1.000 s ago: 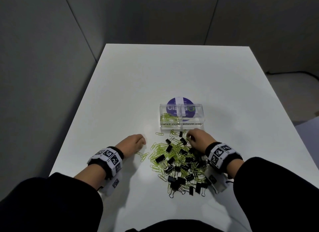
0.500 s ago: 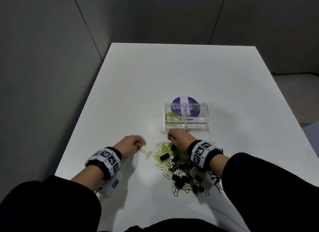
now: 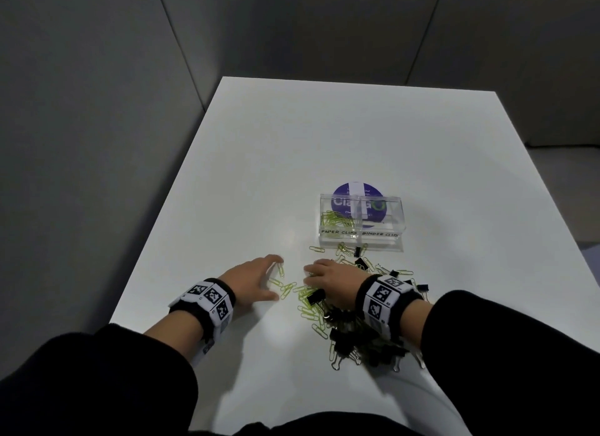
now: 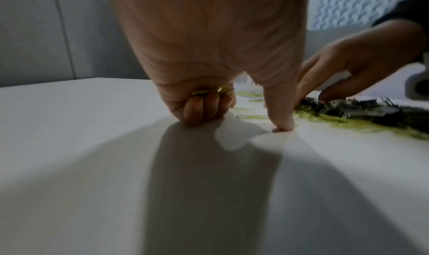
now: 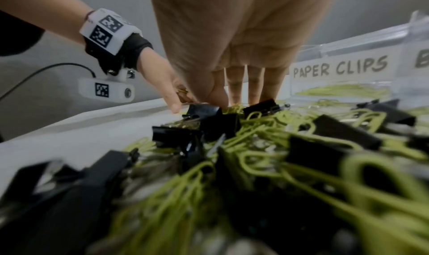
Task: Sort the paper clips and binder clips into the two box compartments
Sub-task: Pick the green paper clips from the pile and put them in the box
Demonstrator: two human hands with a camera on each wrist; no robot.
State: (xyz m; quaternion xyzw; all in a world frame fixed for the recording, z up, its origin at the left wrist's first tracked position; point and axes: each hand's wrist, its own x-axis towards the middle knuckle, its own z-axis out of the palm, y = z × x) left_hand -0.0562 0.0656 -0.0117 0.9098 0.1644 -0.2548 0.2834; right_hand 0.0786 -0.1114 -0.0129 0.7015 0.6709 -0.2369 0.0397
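One clear two-compartment box (image 3: 360,231) sits on the white table (image 3: 324,143), at 12 o'clock from the clip pile. Its left compartment, labelled PAPER CLIPS, holds a small heap of green paper clips (image 3: 336,220), too tangled to count; the right one, labelled BINDER CLIPS, shows none that I can make out. The mixed pile of green paper clips and black binder clips (image 3: 363,344) is too dense to count, and the right wrist band hides part of it.

Left hand (image 3: 251,281), at 9 o'clock from the pile: its fingers (image 4: 202,108) curl round a few paper clips, thumb tip on the table. Right hand (image 3: 331,283) reaches into the pile with straight, close-set fingers (image 5: 253,86); whether they pinch anything I cannot tell.
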